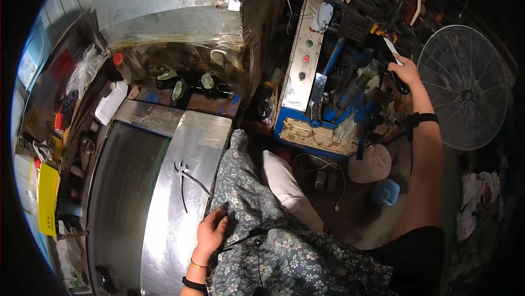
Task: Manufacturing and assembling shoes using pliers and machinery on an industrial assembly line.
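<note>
**Black piece gripped beside the machine at two o'clock**

Out at two o'clock, the black piece (401, 84) is gripped by the right hand (406, 69), fingers closed round it, with a pale strip (390, 45) pointed up at the machine (355, 85); whether contact is made there cannot be told. Down at seven, nothing can be seen in the left hand (210, 233), which is held half curled by the flowered apron (235, 186) at the edge of the metal counter (169, 238).

Now the danger! Fingers could be pinched if the machine were started with the right hand this near. The black piece could be dropped, since it is held one-handed. At eight, the pliers (184, 173) could be swept off by the apron, their handles being laid close to the edge. At four, a foot could be caught by the loose cable (343, 186).

And the count: one black piece in hand, one pair of pliers, one fan (467, 96) at three; one green button (309, 43) and one red button (306, 59) at one; one pale jug (370, 163) and one blue tub (385, 192) around four; three pale-topped dark pieces (208, 81) seen at ten; one yellow box (48, 200) at eight.
</note>
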Tool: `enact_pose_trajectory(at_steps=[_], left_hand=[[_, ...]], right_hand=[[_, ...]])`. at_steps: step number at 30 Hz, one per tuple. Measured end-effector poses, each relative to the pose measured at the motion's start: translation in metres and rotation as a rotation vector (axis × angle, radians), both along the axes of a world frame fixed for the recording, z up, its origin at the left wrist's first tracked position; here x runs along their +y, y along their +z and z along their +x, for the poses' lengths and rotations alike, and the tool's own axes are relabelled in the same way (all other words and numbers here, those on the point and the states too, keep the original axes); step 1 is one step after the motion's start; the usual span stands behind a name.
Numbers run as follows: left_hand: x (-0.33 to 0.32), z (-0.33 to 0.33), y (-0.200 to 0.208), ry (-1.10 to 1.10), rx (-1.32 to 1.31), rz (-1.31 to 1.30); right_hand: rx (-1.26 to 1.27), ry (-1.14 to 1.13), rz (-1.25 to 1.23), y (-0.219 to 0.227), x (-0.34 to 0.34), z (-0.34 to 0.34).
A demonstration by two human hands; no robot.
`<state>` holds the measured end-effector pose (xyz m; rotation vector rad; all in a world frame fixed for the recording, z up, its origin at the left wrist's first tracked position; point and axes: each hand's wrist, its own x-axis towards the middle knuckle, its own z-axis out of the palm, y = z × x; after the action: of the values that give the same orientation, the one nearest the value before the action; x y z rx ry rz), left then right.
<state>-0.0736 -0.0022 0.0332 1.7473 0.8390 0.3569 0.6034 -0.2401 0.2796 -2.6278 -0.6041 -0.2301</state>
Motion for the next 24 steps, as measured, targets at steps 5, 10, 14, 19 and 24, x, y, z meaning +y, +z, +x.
enact_pose_trajectory(at_steps=[5,10,14,19,24], left_hand=[[-0.003,0.003,0.004,-0.061,0.097,0.140],[-0.004,0.004,0.007,-0.058,0.055,0.167],[0.000,0.006,0.019,-0.114,0.121,0.211],[0.034,0.004,0.029,-0.138,0.097,0.296],[0.115,0.012,0.005,0.012,0.083,0.334]], right_hand=[[0.083,0.012,0.018,-0.030,0.007,-0.016],[-0.280,-0.142,-0.086,-0.094,0.014,-0.053],[-0.389,-0.104,0.018,-0.100,0.011,-0.055],[-0.327,-0.043,0.005,-0.084,0.013,-0.038],[-0.220,-0.127,-0.196,-0.061,0.038,-0.010]])
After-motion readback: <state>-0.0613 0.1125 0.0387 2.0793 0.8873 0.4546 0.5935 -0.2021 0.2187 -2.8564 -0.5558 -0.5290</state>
